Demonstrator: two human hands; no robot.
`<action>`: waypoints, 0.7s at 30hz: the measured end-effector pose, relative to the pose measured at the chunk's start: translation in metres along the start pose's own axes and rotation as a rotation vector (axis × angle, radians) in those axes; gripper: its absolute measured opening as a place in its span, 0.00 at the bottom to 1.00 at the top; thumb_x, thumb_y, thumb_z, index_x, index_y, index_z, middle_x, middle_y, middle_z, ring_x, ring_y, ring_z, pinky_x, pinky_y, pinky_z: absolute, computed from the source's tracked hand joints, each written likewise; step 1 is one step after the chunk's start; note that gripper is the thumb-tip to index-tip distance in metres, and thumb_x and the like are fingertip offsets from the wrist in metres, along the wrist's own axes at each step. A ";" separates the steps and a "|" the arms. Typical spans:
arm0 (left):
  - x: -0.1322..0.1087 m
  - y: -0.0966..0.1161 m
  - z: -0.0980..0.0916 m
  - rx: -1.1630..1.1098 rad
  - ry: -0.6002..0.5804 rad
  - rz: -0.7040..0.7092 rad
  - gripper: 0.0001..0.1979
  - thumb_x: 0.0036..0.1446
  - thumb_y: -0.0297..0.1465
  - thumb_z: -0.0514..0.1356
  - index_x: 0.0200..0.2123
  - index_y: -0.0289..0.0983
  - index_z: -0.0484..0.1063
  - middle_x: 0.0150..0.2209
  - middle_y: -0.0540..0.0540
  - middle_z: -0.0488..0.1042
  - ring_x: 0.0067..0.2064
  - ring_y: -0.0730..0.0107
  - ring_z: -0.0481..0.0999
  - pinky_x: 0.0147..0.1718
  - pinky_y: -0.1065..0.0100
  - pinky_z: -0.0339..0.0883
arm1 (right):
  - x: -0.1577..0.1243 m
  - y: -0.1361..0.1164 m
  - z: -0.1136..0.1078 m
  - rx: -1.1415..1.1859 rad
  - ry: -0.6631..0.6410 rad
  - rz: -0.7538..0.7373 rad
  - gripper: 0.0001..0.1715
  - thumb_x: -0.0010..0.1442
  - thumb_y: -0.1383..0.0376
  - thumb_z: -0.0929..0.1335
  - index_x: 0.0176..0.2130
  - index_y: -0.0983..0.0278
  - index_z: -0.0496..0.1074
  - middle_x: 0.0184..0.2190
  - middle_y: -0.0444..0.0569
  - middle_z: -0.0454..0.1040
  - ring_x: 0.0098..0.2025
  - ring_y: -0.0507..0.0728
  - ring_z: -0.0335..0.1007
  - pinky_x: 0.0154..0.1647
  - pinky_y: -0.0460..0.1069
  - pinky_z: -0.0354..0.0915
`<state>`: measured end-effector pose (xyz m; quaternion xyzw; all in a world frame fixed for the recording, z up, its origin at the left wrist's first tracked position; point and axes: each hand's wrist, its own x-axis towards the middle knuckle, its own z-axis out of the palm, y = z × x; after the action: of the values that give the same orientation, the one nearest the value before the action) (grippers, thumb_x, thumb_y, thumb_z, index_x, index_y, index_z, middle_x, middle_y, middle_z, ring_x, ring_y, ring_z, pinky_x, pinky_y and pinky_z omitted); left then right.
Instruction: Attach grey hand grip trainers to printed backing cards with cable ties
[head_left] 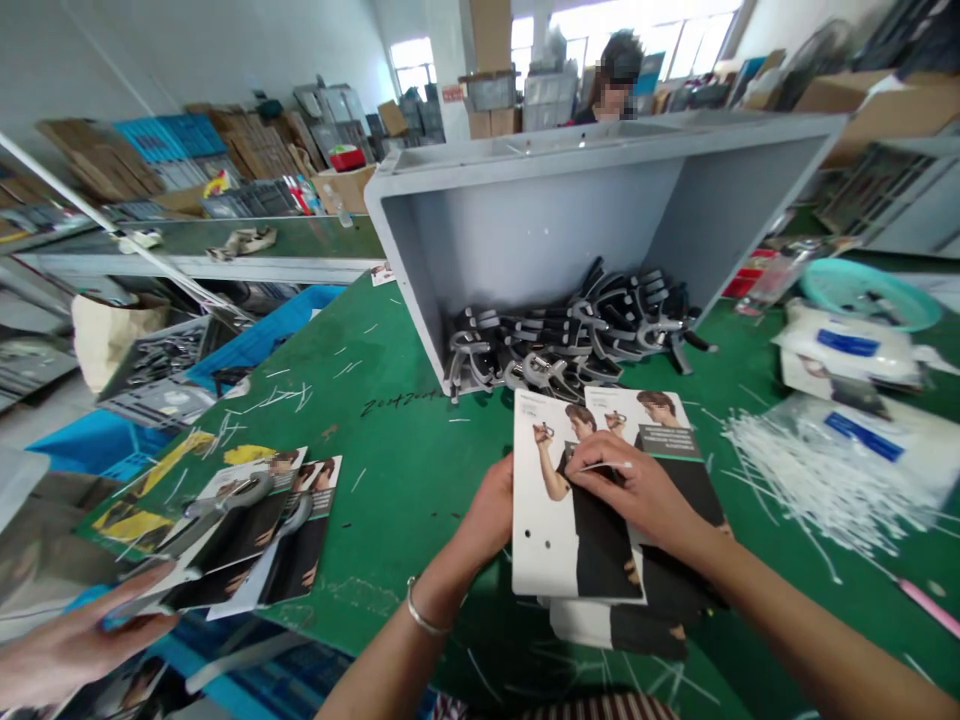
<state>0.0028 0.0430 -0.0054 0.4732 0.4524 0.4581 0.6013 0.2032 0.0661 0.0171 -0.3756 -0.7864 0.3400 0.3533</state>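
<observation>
Your left hand [491, 505] holds the front printed card [544, 480] by its left edge; your right hand [645, 495] pinches a thin white tie [604, 465] over it. Other cards [686, 470] lie behind and below. Rightward, loose ties [810, 480] are heaped. Beyond, a tipped grey bin [540, 225] holds hand grips [570, 340].

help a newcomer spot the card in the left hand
On the green table, find the gray plastic bin. Below it in view, pick the white-and-black printed card held by the left hand: unlike its right neighbour, it shows two dark spots.
</observation>
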 end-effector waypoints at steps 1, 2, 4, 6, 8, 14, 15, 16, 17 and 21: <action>-0.002 -0.003 0.000 0.034 -0.025 -0.015 0.12 0.45 0.27 0.68 0.36 0.36 0.80 0.34 0.48 0.81 0.33 0.65 0.75 0.33 0.69 0.68 | 0.000 0.000 0.000 -0.002 -0.027 0.003 0.07 0.67 0.61 0.66 0.38 0.58 0.74 0.38 0.48 0.75 0.43 0.59 0.71 0.47 0.54 0.64; -0.005 -0.006 -0.001 0.068 -0.026 -0.023 0.10 0.46 0.27 0.67 0.35 0.36 0.80 0.33 0.47 0.81 0.33 0.64 0.75 0.34 0.68 0.68 | -0.001 0.001 0.001 -0.005 -0.055 0.003 0.08 0.67 0.61 0.66 0.38 0.58 0.75 0.38 0.48 0.75 0.43 0.58 0.70 0.47 0.54 0.64; -0.013 -0.013 -0.002 0.134 0.042 0.003 0.12 0.47 0.28 0.67 0.39 0.36 0.80 0.38 0.45 0.81 0.38 0.60 0.77 0.39 0.65 0.69 | -0.001 0.001 0.001 -0.014 -0.093 -0.009 0.07 0.67 0.61 0.66 0.39 0.58 0.75 0.39 0.48 0.75 0.44 0.58 0.70 0.48 0.54 0.64; -0.021 -0.016 -0.004 0.233 0.129 0.056 0.19 0.48 0.28 0.67 0.46 0.39 0.79 0.46 0.44 0.81 0.44 0.56 0.77 0.45 0.62 0.68 | -0.001 0.000 0.001 -0.015 -0.118 -0.016 0.07 0.67 0.62 0.66 0.40 0.58 0.75 0.39 0.48 0.75 0.45 0.58 0.70 0.49 0.54 0.63; -0.030 -0.014 -0.008 0.405 0.128 0.063 0.19 0.49 0.28 0.67 0.47 0.40 0.78 0.46 0.42 0.80 0.45 0.54 0.77 0.47 0.60 0.68 | -0.001 -0.002 -0.001 -0.003 -0.136 -0.003 0.06 0.67 0.64 0.66 0.40 0.58 0.75 0.40 0.47 0.74 0.45 0.57 0.70 0.49 0.53 0.63; -0.060 0.006 -0.026 0.531 -0.266 0.073 0.17 0.61 0.24 0.55 0.49 0.42 0.79 0.49 0.41 0.79 0.51 0.54 0.76 0.53 0.58 0.67 | -0.003 -0.006 -0.007 0.075 -0.200 0.027 0.07 0.68 0.64 0.66 0.41 0.58 0.75 0.40 0.46 0.75 0.45 0.56 0.70 0.50 0.52 0.62; -0.063 0.008 -0.028 0.490 -0.308 0.112 0.19 0.62 0.24 0.55 0.52 0.42 0.77 0.53 0.41 0.77 0.54 0.56 0.74 0.55 0.58 0.66 | -0.003 -0.005 -0.007 0.094 -0.193 0.040 0.07 0.68 0.64 0.66 0.40 0.59 0.75 0.40 0.46 0.74 0.44 0.56 0.70 0.51 0.52 0.62; -0.065 0.010 -0.029 0.468 -0.321 0.161 0.19 0.63 0.25 0.55 0.55 0.42 0.75 0.55 0.42 0.75 0.56 0.57 0.73 0.57 0.59 0.65 | -0.003 -0.005 -0.008 0.120 -0.182 0.055 0.07 0.68 0.63 0.66 0.40 0.59 0.75 0.40 0.46 0.74 0.44 0.56 0.70 0.51 0.52 0.61; -0.066 0.011 -0.028 0.465 -0.306 0.217 0.19 0.63 0.25 0.56 0.56 0.43 0.73 0.56 0.42 0.75 0.56 0.59 0.73 0.57 0.60 0.65 | -0.003 -0.004 -0.009 0.155 -0.167 0.072 0.07 0.68 0.63 0.66 0.40 0.59 0.75 0.40 0.46 0.74 0.44 0.55 0.70 0.50 0.51 0.61; -0.052 0.008 -0.018 0.564 -0.214 0.408 0.16 0.63 0.25 0.59 0.52 0.44 0.75 0.52 0.44 0.76 0.52 0.64 0.75 0.53 0.64 0.67 | -0.004 0.001 -0.009 0.371 -0.097 0.152 0.07 0.66 0.60 0.67 0.41 0.61 0.73 0.39 0.45 0.73 0.43 0.55 0.69 0.48 0.50 0.62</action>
<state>-0.0245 -0.0046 0.0053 0.7464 0.3916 0.3737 0.3873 0.2131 0.0657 0.0195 -0.3454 -0.6958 0.5224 0.3517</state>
